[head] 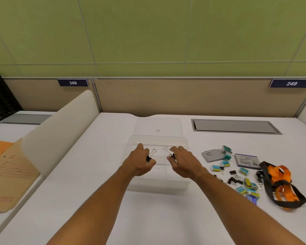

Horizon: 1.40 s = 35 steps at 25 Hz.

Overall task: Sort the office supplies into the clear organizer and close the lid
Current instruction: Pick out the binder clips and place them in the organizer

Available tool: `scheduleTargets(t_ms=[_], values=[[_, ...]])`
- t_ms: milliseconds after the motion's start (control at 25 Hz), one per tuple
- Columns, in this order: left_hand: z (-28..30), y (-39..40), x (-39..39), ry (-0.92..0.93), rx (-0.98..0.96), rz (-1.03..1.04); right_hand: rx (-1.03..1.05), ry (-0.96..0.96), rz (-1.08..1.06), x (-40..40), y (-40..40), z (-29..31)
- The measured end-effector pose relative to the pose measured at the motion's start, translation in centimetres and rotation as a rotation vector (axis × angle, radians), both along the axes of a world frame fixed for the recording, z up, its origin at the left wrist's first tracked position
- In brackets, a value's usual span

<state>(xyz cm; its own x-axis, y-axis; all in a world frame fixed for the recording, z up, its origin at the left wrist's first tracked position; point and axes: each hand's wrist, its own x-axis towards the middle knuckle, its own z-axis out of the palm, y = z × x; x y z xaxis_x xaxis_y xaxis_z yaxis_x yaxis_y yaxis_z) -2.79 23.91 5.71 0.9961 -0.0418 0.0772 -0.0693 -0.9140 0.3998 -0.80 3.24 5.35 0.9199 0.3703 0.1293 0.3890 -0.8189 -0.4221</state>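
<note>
The clear organizer (159, 139) sits open in the middle of the white desk, its lid (158, 125) lying back behind it. Both hands hover over its tray. My left hand (140, 162) pinches a black binder clip (150, 155) with its wire handles pointing up. My right hand (183, 162) grips a second black binder clip (170, 153). To the right lie more binder clips (234, 179), small teal and yellow boxes (244, 171), a grey card case (213, 155), a purple-edged card box (247, 161) and orange and black lanyards (281, 183).
A white divider panel (60, 129) stands to the left, with a tan folder (9, 172) beyond it. A grey cable hatch (235, 127) is set into the desk at the back right. A beige partition (184, 96) closes the desk's far edge.
</note>
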Motion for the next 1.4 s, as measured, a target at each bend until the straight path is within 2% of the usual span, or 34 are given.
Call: scheduleTargets(t_ms=[280, 560, 680, 800, 1000, 1080, 1240, 1400], values=[[-2.7, 6.3, 1.4, 0.124, 0.069, -0.046, 0.017, 0.035, -0.074, 0.4, 5.4, -1.5], [-4.6, 7.1, 3.0, 0.190, 0.293, -0.187, -0.027, 0.042, -0.126, 0.2, 7.0, -2.1], [-5.1, 7.2, 3.8, 0.198, 0.318, -0.240, -0.043, 0.038, -0.123, 0.3, 7.2, -2.2], [-5.1, 7.4, 4.4, 0.193, 0.255, -0.255, -0.049, 0.031, -0.130, 0.7, 7.3, -2.1], [-6.0, 6.9, 4.3, 0.230, 0.020, -0.293, -0.041, 0.027, -0.120, 1.1, 7.9, -2.1], [-5.9, 7.1, 4.1, 0.244, -0.002, -0.300, -0.042, 0.021, -0.111, 1.2, 8.3, -2.0], [-5.0, 7.9, 3.8, 0.074, 0.200, -0.288, -0.079, -0.001, -0.068, 1.4, 9.7, -2.2], [-4.5, 9.7, 3.8, -0.139, 0.281, -0.197, -0.131, 0.003, -0.041, 1.5, 11.4, -2.4]])
